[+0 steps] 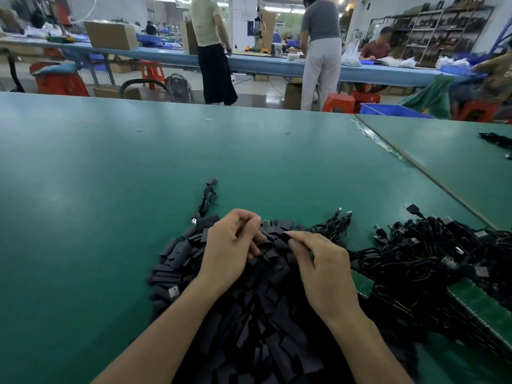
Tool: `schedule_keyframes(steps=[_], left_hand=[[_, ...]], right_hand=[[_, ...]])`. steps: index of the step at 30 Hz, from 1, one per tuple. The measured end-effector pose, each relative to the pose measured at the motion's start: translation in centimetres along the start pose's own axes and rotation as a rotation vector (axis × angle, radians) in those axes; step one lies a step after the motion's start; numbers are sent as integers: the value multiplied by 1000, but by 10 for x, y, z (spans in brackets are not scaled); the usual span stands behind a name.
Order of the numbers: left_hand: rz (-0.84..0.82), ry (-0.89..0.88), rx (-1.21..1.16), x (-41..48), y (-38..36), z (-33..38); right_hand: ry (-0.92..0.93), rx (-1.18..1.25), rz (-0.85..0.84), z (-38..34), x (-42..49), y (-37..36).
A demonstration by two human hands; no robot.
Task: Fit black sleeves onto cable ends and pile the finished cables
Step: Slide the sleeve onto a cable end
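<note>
Left hand [232, 245] pinches connector [266, 223], right hand [318, 261] sleeve [284, 236]; mat [110, 176] stretches left.

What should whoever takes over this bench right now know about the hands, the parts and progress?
Left hand: pinches what looks like a metal cable end.
Right hand: pinches a black sleeve beside it; not yet fitted.
Sleeve pile: under both hands.
Cable tangle: to the right, on the green table.
Done: perhaps the single cable lying beyond the hands.
To do: slide this sleeve on, pile the cable, repeat.
</note>
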State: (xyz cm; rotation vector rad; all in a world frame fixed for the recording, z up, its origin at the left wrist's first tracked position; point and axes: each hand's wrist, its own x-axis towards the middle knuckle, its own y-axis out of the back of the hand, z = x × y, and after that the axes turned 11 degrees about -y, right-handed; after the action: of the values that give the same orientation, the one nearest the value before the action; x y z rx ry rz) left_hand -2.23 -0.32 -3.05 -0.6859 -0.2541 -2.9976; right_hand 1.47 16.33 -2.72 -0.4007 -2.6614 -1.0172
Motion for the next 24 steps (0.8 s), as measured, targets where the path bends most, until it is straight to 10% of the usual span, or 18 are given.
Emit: schedule_keyframes(steps=[24], left_hand=[[-200,77,-52,4,0,9]], right_hand=[[-170,371,-9,7,5,7]])
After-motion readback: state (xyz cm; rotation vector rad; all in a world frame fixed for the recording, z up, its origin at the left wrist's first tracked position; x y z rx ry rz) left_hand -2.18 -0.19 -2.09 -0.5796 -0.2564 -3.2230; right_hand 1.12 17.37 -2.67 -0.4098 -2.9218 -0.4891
